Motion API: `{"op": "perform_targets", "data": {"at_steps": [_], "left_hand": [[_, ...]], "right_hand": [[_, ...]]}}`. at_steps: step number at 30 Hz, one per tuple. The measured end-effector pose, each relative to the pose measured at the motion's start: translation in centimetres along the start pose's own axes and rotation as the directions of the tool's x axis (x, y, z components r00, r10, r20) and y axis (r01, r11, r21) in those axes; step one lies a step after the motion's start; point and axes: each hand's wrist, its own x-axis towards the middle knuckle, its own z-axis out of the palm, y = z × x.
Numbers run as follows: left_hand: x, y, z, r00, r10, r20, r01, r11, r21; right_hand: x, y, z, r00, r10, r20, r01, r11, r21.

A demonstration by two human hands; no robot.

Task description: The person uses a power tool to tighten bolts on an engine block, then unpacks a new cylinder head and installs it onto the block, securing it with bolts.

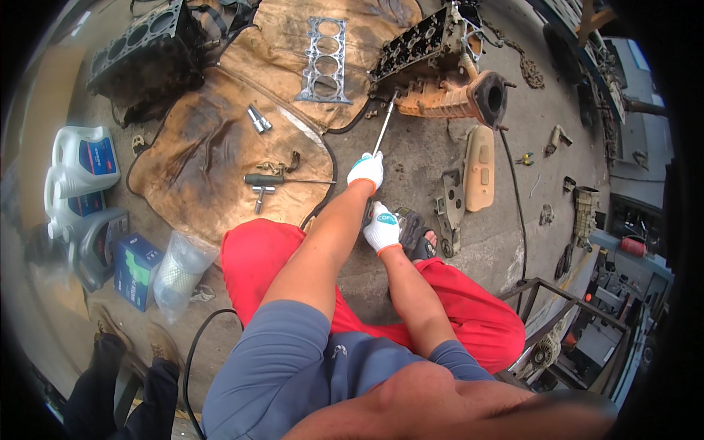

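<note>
My left hand (365, 172), in a white glove with an orange cuff, is closed around a long silver extension bar (383, 132). The bar's far end meets the rusty exhaust manifold (440, 99), which is fixed along the side of a cylinder head (414, 48). Closer to my body, my gloved right hand (383, 229) grips a dark cordless impact wrench (408, 220). Much of that tool is hidden by the hand, and its joint with the bar is covered by my left hand.
On the stained mat (183, 169) lie a head gasket (326, 62), sockets (258, 119), a screwdriver (268, 179) and a T-shaped tool (262, 196). An engine block (143, 62) stands far left. Jugs (86, 161) and a blue box (137, 270) are left; a tan cover (479, 169) and bracket (449, 209) right.
</note>
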Motion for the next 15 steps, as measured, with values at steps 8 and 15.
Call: {"op": "perform_targets", "data": {"at_steps": [8,15], "left_hand": [[-0.27,0.41,-0.41,1.0,-0.006,0.021,0.007,0.999,-0.043],[-0.19,0.22,-0.61,0.999,0.012,0.05,-0.01,0.999,-0.051]], "right_hand": [[-0.5,-0.14,0.28,0.999,0.036,0.005,-0.036,0.999,0.013],[-0.7,0.01,0.33,0.999,0.024,0.035,-0.024,1.0,0.001]]}}
